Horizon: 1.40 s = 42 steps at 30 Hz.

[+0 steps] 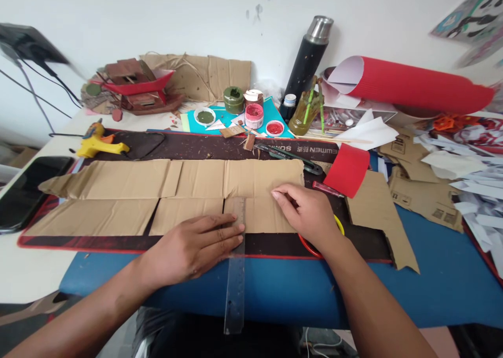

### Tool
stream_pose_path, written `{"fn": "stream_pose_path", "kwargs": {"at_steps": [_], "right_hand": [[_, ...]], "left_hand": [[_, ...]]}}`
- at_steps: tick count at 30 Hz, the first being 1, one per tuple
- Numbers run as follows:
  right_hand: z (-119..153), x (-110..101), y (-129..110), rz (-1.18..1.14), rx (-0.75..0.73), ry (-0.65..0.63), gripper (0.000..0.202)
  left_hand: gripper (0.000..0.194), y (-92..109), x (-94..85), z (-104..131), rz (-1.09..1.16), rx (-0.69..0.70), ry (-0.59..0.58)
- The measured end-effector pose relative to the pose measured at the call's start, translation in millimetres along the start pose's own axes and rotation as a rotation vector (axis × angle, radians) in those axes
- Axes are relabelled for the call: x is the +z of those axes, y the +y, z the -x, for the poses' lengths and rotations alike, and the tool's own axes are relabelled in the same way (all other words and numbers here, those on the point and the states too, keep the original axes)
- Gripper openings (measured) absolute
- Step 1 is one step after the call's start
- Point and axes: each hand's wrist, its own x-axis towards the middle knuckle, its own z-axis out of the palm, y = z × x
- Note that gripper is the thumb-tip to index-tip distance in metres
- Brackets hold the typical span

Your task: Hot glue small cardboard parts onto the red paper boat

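A cut-up sheet of brown cardboard [200,179] lies flat on the dark mat, with creases and slits across it. My left hand [192,248] rests on it with fingers stretched out, pressing a clear ruler [234,295] that runs down past the table's front edge. To the right, my right hand [308,214] hovers at or touches the cardboard, thumb and index finger pinched together; anything between them is too small to make out. Beneath that wrist, a red and yellow handle [310,247] partly shows. A box cutter [291,159] lies behind the cardboard.
A yellow glue gun [100,142] and a black phone [31,190] are at left. Open paint jars [253,116], a black flask [308,54] and a model boat [137,88] stand behind. Red paper [348,169], cardboard offcuts [379,206] and paper scraps [479,190] lie right.
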Motion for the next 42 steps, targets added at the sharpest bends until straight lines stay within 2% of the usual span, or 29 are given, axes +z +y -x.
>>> {"fn": "stream_pose_path", "kwargs": {"at_steps": [5,10,15,29,42], "right_hand": [[0.1,-0.3,0.1,-0.003,-0.008,0.002,0.024],[0.1,-0.5,-0.7,-0.013,-0.002,-0.002,0.023],[0.6,-0.4,-0.5,-0.025,-0.005,0.0,0.022],[0.5,-0.8,-1.2,-0.033,0.005,-0.012,0.024],[1.1,2.9,1.5,-0.029,0.008,0.016,0.024]], "left_hand": [[0.042,-0.6,0.0,2.0,0.023,-0.017,-0.007],[0.035,0.1,-2.0,-0.7,-0.022,0.007,-0.025],[0.028,1.4,-2.4,-4.0,-0.039,-0.002,0.014],[0.035,0.5,-1.3,-2.5,0.018,-0.008,0.004],[0.039,1.7,2.7,-2.7,0.011,-0.005,0.053]]}}
